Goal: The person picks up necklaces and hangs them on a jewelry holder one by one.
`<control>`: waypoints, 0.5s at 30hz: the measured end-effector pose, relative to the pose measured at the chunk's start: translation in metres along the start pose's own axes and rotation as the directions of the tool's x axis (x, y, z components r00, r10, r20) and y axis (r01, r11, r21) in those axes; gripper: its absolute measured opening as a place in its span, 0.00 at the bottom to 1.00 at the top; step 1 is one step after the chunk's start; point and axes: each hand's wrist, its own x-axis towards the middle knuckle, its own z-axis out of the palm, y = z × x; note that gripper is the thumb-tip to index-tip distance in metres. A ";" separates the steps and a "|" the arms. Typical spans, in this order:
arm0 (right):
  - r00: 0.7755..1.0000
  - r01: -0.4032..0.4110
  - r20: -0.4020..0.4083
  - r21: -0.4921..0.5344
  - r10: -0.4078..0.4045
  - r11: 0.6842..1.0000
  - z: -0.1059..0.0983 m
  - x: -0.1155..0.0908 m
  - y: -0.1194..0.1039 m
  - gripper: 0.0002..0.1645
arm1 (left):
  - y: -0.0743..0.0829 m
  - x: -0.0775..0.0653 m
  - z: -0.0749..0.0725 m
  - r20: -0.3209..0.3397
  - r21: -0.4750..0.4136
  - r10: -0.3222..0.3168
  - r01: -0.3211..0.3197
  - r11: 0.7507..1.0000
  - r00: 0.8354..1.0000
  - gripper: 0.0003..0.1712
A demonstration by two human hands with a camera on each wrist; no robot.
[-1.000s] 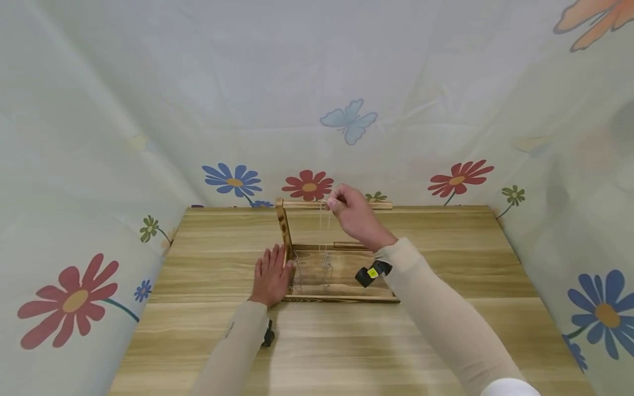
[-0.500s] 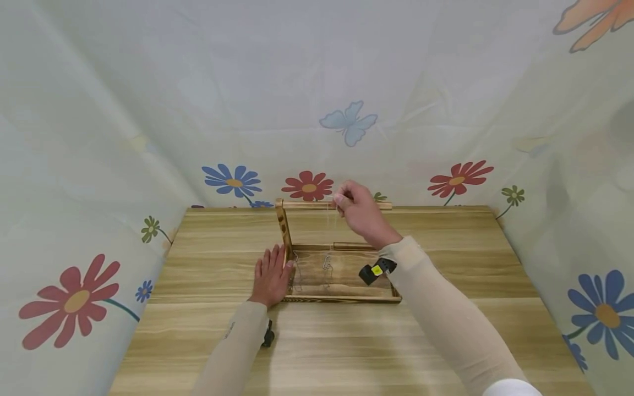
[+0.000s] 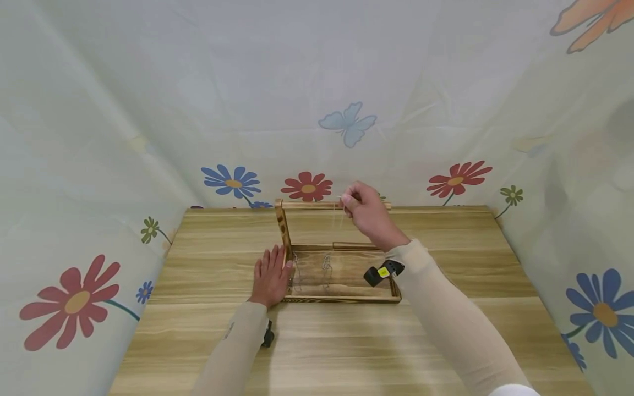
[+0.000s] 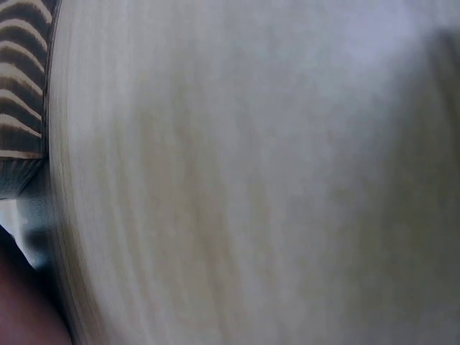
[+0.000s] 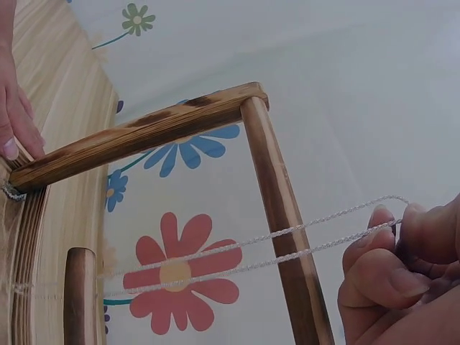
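A wooden jewelry stand has an upright post on the left, a top rod and a shallow tray base. My left hand rests beside the post's foot, fingers extended against the tray's left end. Up by the rod, my right hand pinches a thin silver necklace chain between thumb and fingertips. Two strands run down from the fingers, passing the rod in the right wrist view. Whether the chain loops over the rod, I cannot tell. The left wrist view shows mostly blurred tabletop.
More silver chains are at the tray's middle and left. A shorter wooden bar runs along the tray's back edge. The wood-grain table is bordered by floral cloth walls.
My right hand has shifted to the right along the rod, bringing the pinched necklace chain with it. The left hand has stayed in place.
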 end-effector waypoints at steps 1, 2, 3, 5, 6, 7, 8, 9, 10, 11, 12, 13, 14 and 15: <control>1.000 -0.007 -0.001 0.012 0.007 1.000 -0.001 -0.001 0.000 0.12 | 0.000 0.000 0.000 0.003 -0.001 -0.001 0.001 1.000 1.000 0.38; 1.000 -0.014 -0.003 0.024 0.014 1.000 -0.002 -0.001 0.001 0.12 | 0.000 0.000 0.000 0.005 -0.002 -0.002 0.002 1.000 1.000 0.38; 1.000 -0.021 -0.008 0.035 0.021 0.999 -0.003 -0.002 0.001 0.12 | 0.000 -0.001 0.000 0.005 -0.003 -0.001 0.001 1.000 1.000 0.38; 0.999 -0.033 -0.019 0.053 0.034 0.998 -0.005 -0.004 0.001 0.12 | -0.001 0.000 0.000 0.003 -0.012 0.004 -0.004 1.000 1.000 0.38; 0.999 -0.035 -0.025 0.057 0.037 0.998 -0.006 -0.005 0.001 0.12 | -0.001 0.000 0.000 0.002 -0.019 0.006 -0.006 1.000 1.000 0.38; 0.999 -0.036 -0.031 0.058 0.038 0.998 -0.008 -0.005 0.001 0.12 | -0.002 0.000 0.001 0.000 -0.026 0.008 -0.008 1.000 1.000 0.38; 0.999 -0.035 -0.038 0.054 0.038 0.998 -0.009 -0.006 0.001 0.12 | -0.002 0.000 0.002 -0.001 -0.031 0.010 -0.010 0.999 1.000 0.38; 0.998 -0.034 -0.045 0.048 0.036 0.998 -0.010 -0.007 0.001 0.11 | -0.002 0.001 0.002 -0.002 -0.038 0.011 -0.011 0.999 1.000 0.38; 0.998 -0.030 -0.052 0.039 0.032 0.999 -0.011 -0.007 0.001 0.11 | -0.003 0.001 0.003 -0.004 -0.042 0.013 -0.013 0.999 1.000 0.38; 0.998 -0.027 -0.058 0.037 0.029 0.999 -0.013 -0.008 0.002 0.11 | -0.003 0.001 0.003 -0.006 -0.044 0.014 -0.014 0.999 1.000 0.38; 0.998 -0.024 -0.065 0.037 0.026 0.999 -0.014 -0.009 0.002 0.11 | -0.003 0.001 0.003 -0.006 -0.044 0.013 -0.013 0.999 1.000 0.38; 0.997 -0.019 -0.072 0.037 0.022 0.999 -0.016 -0.009 0.002 0.11 | -0.002 0.001 0.003 -0.008 -0.041 0.012 -0.012 0.999 1.000 0.38; 0.997 -0.014 -0.078 0.037 0.017 0.999 -0.017 -0.010 0.003 0.11 | -0.002 0.001 0.002 -0.009 -0.035 0.011 -0.011 0.999 1.000 0.38; 0.996 -0.010 -0.085 0.038 0.013 0.999 -0.019 -0.011 0.003 0.11 | -0.002 0.001 0.002 -0.010 -0.027 0.011 -0.011 1.000 1.000 0.38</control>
